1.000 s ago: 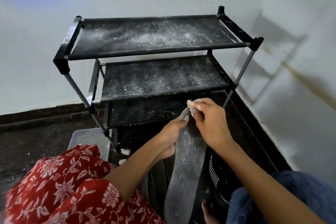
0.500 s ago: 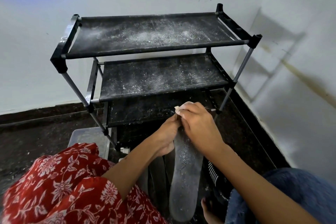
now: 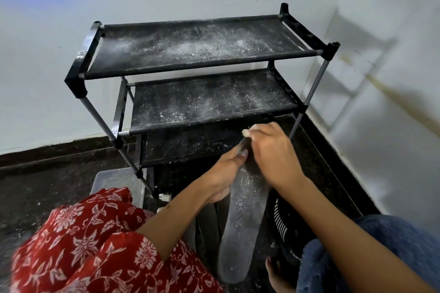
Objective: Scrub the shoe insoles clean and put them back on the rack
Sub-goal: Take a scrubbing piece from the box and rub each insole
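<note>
We are mid-scrub: our left hand (image 3: 223, 173) grips the top of 1 insole (image 3: 240, 228), held just in front of the rack (image 3: 204, 64). Our right hand (image 3: 271, 154) pinches something small and pale against it. It looks speckled; more insoles (image 3: 207, 228) lie below, none racked yet.

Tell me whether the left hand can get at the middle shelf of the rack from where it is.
Probably yes: the middle shelf lies bare just beyond the left hand, nothing between, though that hand now grips the insole.
</note>
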